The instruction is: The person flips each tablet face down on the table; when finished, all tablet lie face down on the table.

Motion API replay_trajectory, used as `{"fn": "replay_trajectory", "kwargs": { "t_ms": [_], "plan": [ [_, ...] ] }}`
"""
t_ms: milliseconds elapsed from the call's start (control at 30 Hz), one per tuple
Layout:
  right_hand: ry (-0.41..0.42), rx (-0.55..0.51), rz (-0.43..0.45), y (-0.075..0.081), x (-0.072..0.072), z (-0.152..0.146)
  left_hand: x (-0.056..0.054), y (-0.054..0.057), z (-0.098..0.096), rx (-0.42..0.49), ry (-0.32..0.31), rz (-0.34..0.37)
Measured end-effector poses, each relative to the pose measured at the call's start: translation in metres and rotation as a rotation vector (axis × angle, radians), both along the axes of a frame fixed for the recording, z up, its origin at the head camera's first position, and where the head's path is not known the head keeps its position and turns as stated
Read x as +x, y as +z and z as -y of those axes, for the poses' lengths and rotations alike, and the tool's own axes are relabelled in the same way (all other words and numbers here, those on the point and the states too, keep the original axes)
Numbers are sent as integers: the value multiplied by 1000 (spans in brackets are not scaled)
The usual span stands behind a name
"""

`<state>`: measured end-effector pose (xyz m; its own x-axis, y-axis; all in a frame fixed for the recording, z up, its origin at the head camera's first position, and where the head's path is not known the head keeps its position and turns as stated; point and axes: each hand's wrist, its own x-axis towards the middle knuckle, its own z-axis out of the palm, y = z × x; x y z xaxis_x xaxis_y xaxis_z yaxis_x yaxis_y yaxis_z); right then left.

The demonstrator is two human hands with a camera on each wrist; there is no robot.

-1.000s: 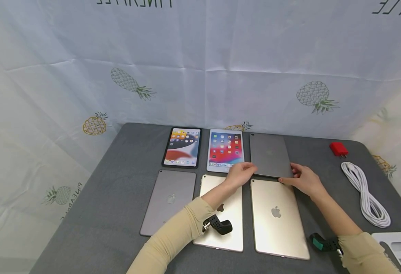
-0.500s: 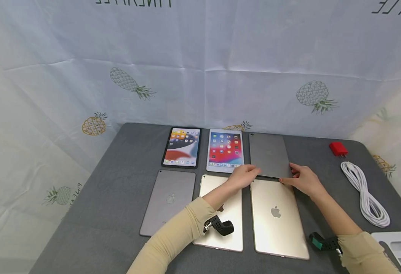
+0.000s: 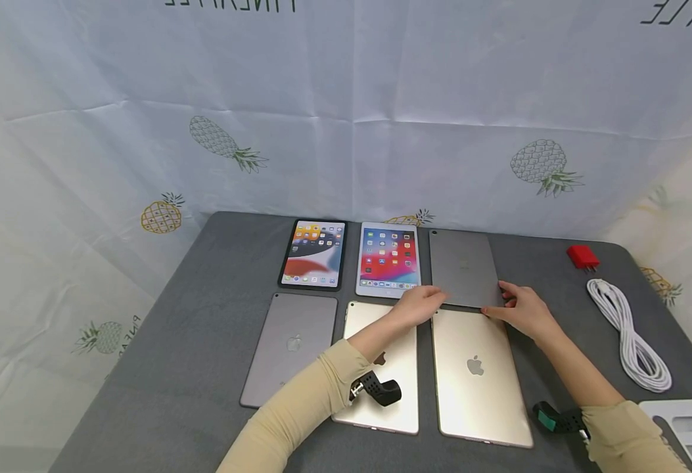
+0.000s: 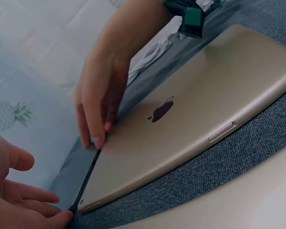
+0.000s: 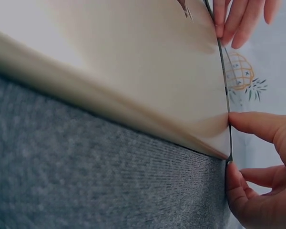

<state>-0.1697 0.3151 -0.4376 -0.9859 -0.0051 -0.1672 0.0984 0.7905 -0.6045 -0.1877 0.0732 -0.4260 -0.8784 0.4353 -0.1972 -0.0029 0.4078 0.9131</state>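
A dark grey tablet [image 3: 464, 266] lies face down at the back of the table. My left hand [image 3: 421, 304] touches its near left corner; in the left wrist view the fingers [image 4: 33, 195] stretch to the corner and the thumb stands apart. Round the near right corner my right hand [image 3: 526, 312] has its thumb and fingers, thumb on the near edge and fingers at the side edge, as the right wrist view shows. Just in front of the dark tablet, a gold tablet [image 3: 482, 394] with an apple logo lies back up, its far edge close along the dark one's near edge.
Two tablets with lit screens, one black-framed [image 3: 315, 253] and one white-framed [image 3: 388, 259], lie at back left. Nearer are a grey tablet [image 3: 286, 374] and another gold tablet [image 3: 405, 368] under my left forearm. Right: a red charger plug [image 3: 582, 257], coiled white cable [image 3: 632, 341], white tray [image 3: 685, 410].
My left hand has shifted a little to the right, onto the dark tablet's near left corner. My right hand stays at the near right corner.
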Motion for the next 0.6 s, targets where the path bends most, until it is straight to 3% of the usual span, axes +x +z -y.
{"fn": "replay_trajectory", "kwargs": {
  "t_ms": [233,467,600],
  "plan": [
    [-22,-17,-47,-3,1,1,0,-3,5,-2,-7,-40],
    [-98,-101,-225,-2,3,19,-4,-8,14,88,115,-57],
    [-130,-216,-224,6,3,35,-11,-8,22,171,184,-72]
  ]
}}
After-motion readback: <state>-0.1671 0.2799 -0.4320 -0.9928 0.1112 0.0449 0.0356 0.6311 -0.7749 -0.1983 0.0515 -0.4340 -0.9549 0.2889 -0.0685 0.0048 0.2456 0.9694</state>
